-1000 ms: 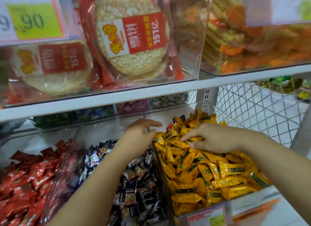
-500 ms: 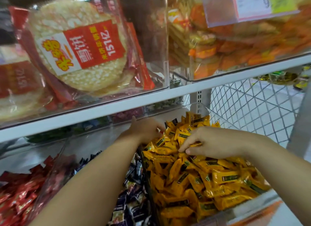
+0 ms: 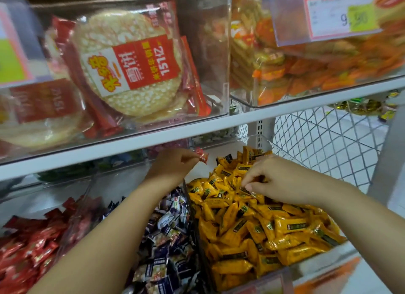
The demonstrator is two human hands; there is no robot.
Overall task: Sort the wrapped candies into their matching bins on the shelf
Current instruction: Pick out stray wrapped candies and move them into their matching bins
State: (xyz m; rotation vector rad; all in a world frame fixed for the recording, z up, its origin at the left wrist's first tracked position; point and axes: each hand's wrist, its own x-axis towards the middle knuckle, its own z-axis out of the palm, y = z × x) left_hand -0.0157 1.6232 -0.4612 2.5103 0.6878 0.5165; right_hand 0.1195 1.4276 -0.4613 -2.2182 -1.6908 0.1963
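Red wrapped candy (image 3: 202, 157) pinched at the fingertips of left grip (image 3: 173, 166), thumb and forefinger closed on one end. It is held in the air, over the back left corner of the clear bin (image 3: 270, 279) of yellow candies (image 3: 252, 228). Half a second ago this grip sat low at that back corner and no red wrapper showed; now it is lifted and the piece is clear of the pile.

Right grip (image 3: 282, 179) remains over the yellow pile, knuckles up and fingers curled. Thumb and forefinger are nipped on a yellow candy (image 3: 248, 192) at the surface of the heap. It has shifted little since the earlier frame.

Below the left wrist: bin of dark blue-and-white candies (image 3: 166, 239). Well to the left of that grip and lower: bin of red candies (image 3: 28, 245), same colour as the held piece.

Above both grips: white shelf board (image 3: 131, 144). On it, over the left grip, packs of round rice crackers (image 3: 131, 68) in a clear box. Right of the right grip: white wire mesh (image 3: 328, 140).

High above the right grip: price tag (image 3: 337, 13), now further into view than before, since the head has turned.
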